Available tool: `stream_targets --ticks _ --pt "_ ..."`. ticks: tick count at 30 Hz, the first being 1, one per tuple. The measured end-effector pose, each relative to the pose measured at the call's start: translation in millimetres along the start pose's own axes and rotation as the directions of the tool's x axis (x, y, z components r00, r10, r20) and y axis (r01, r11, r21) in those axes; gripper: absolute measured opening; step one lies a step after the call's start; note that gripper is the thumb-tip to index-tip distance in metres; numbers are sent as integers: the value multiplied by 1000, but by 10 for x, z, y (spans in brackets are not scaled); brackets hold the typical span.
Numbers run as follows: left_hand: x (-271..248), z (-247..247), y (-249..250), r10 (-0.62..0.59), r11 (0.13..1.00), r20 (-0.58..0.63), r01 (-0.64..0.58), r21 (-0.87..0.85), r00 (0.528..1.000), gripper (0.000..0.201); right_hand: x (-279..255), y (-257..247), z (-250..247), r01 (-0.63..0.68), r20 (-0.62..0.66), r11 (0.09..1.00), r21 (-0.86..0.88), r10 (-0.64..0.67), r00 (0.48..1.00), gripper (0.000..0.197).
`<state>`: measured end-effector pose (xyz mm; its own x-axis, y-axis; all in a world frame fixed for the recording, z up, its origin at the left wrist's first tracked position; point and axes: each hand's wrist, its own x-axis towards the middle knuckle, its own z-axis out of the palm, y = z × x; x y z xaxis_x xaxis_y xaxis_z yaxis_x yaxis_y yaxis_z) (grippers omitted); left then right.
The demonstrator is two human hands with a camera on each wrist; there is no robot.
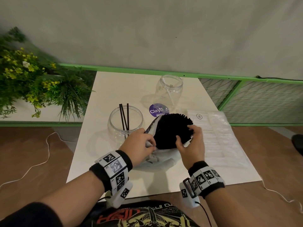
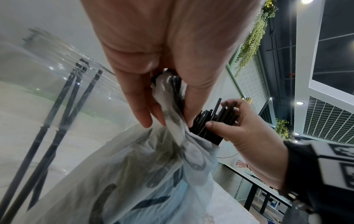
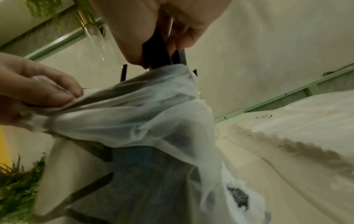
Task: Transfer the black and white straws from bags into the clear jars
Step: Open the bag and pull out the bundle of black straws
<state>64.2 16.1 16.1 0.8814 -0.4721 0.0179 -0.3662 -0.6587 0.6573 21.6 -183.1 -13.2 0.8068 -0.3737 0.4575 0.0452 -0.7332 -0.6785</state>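
Two hands at work over a white rectangular tabletop. Left hand pinches the rim of a thin translucent white plastic bag between thumb and fingertips, holding its mouth up. Right hand grips a thick fanned bundle of black straws that sticks up out of the bag; thumb on the near face, fingers curled over the far edge. The left wrist view shows the same: bag film bunched in the left pinch, right fingers wrapped round the straw tops.

Near-left of the bag, just beside the left hand, stands a round clear jar, upright, with a few black straws leaning inside it. Farther back, a second clear jar with one white straw tilted in it. Between the jars lies a round purple sticker.

Right of the bundle lies a flat clear packet of white straws, on the table, untouched. Artificial green plant with yellow flowers at far left.
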Motion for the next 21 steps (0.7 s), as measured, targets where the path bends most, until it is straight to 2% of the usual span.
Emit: stream_targets --ticks 2,4,7,9,11,13,14,15,17,19,21 --pt "-2 -1 0 -2 1000 2 2 -4 1000 7 62 96 -15 113 -66 992 -60 -117 991 69" --pt "2 -4 -5 -5 1000 10 5 -8 1000 7 142 139 -45 136 -26 979 -152 -142 990 77" --pt "10 -9 -17 -12 1000 19 12 -9 1000 6 220 185 -75 186 81 958 -219 -172 982 60" --pt "14 -9 -20 -16 1000 22 16 -13 1000 6 241 222 -82 206 90 959 -195 -191 977 48" --pt "12 -10 -20 -20 1000 26 20 -14 999 4 242 240 -89 180 77 972 -149 -170 982 43" --pt "5 -18 -22 -17 1000 35 16 12 999 3 249 214 -85 89 88 994 -60 -84 993 51" --pt "0 -23 -20 -16 999 44 14 33 999 3 253 190 -81 -13 116 999 36 9 993 67" --pt "-5 -30 -16 -16 999 54 13 52 998 2 262 156 -78 -146 155 975 168 120 981 86" --pt "-16 -39 -3 -19 998 67 15 61 998 1 307 169 -26 -378 275 851 365 290 917 111" --pt "-21 -37 15 -24 999 72 20 49 997 2 345 197 34 -500 425 778 381 333 842 110" --pt "-12 -20 28 -34 999 66 33 29 997 5 374 216 81 -521 487 788 328 332 808 78"
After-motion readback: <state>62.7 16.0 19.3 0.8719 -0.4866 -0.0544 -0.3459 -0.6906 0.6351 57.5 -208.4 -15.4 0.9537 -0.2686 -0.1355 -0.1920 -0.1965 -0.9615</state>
